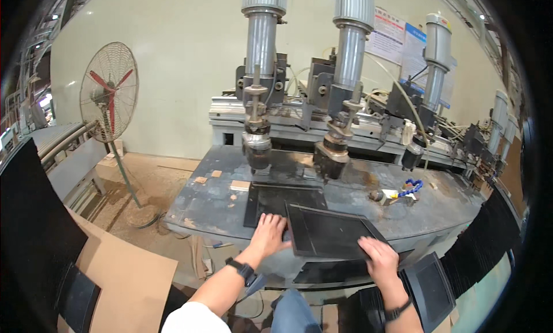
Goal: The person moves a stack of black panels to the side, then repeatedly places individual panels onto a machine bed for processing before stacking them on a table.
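A black flat panel point(331, 234) with a raised rim is tilted over the front edge of the grey machine table. My right hand point(381, 258) grips its right corner, fingers on top and thumb out of sight. A second black panel point(265, 199) lies flat on the table beneath the spindle heads, partly covered by the first. My left hand point(268, 235) rests at this panel's near edge, with the thumb spread away from the fingers and pointing toward the first panel.
Two drilling spindles point(257, 143) point(334, 149) hang over the table point(196, 200), with more along the right. A blue coiled hose point(410, 187) sits on the right. Black panels point(429, 287) are stacked at the right, brown board point(124, 269) at the left. A fan point(109, 91) stands behind.
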Demonstrator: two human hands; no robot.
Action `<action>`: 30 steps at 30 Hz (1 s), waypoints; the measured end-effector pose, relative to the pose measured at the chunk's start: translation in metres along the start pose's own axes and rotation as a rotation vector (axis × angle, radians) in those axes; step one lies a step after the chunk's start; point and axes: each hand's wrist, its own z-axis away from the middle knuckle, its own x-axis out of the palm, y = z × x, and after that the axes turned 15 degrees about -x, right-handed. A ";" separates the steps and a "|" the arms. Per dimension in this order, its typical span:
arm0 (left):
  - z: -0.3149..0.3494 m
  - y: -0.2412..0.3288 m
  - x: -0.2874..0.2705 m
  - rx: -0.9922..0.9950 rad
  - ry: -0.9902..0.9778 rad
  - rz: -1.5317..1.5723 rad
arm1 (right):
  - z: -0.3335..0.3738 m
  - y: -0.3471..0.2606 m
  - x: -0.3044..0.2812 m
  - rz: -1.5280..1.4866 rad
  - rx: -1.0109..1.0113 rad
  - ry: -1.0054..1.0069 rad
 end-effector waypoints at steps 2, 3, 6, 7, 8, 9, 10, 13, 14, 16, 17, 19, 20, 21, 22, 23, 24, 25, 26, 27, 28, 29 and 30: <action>0.033 0.004 -0.040 0.042 -0.083 -0.010 | -0.023 0.017 0.049 -0.012 -0.044 0.007; 0.052 -0.003 -0.061 0.073 -0.153 -0.015 | -0.036 0.022 0.076 -0.050 -0.062 0.016; 0.135 -0.038 -0.097 0.176 -0.007 -0.050 | -0.046 0.041 0.151 0.028 -0.111 -0.027; 0.163 -0.051 -0.122 0.199 0.004 -0.054 | -0.053 0.041 0.164 -0.016 -0.125 -0.070; 0.189 -0.057 -0.151 0.201 0.052 -0.145 | -0.061 0.042 0.179 -0.067 -0.145 -0.119; 0.215 -0.065 -0.181 0.214 0.063 -0.213 | -0.068 0.049 0.192 -0.151 -0.134 -0.185; 0.240 -0.066 -0.209 0.139 0.053 -0.247 | -0.074 0.055 0.205 -0.234 -0.127 -0.258; 0.312 -0.071 -0.277 -0.130 0.048 -0.447 | -0.092 0.061 0.228 -0.341 -0.037 -0.254; 0.338 -0.077 -0.294 -0.275 0.008 -0.501 | -0.098 0.059 0.227 -0.366 -0.017 -0.260; 0.378 -0.083 -0.319 -0.493 0.084 -0.643 | -0.102 0.060 0.232 -0.374 -0.032 -0.288; 0.398 -0.090 -0.330 -0.602 0.094 -0.725 | -0.098 0.064 0.238 -0.331 -0.038 -0.291; 0.442 -0.120 -0.342 -0.785 0.132 -0.873 | -0.097 0.060 0.227 -0.268 -0.022 -0.295; 0.461 -0.136 -0.348 -0.861 0.158 -0.947 | -0.097 0.056 0.228 -0.224 -0.003 -0.320; 0.479 -0.148 -0.353 -0.948 0.183 -0.976 | -0.097 0.049 0.230 -0.202 0.004 -0.319; 0.486 -0.164 -0.355 -1.014 0.209 -0.988 | -0.097 0.042 0.225 -0.164 0.033 -0.320; 0.495 -0.182 -0.355 -1.053 0.202 -1.023 | -0.099 0.041 0.219 -0.151 0.038 -0.319; 0.503 -0.200 -0.353 -1.078 0.153 -1.025 | -0.092 0.042 0.212 -0.182 0.011 -0.257; 0.504 -0.214 -0.351 -1.091 0.145 -0.981 | -0.078 0.048 0.198 -0.192 -0.002 -0.203; 0.502 -0.227 -0.346 -1.085 0.130 -0.925 | -0.071 0.040 0.174 -0.256 0.040 -0.190; 0.505 -0.238 -0.338 -1.072 0.157 -0.848 | -0.061 0.034 0.153 -0.251 0.061 -0.179; 0.507 -0.250 -0.333 -1.143 0.093 -0.704 | -0.046 0.028 0.129 -0.254 0.037 -0.118; 0.515 -0.262 -0.332 -1.121 0.038 -0.655 | -0.033 0.018 0.106 -0.247 0.135 -0.157; 0.527 -0.271 -0.342 -1.251 -0.049 -0.610 | -0.014 0.014 0.093 -0.200 0.153 -0.199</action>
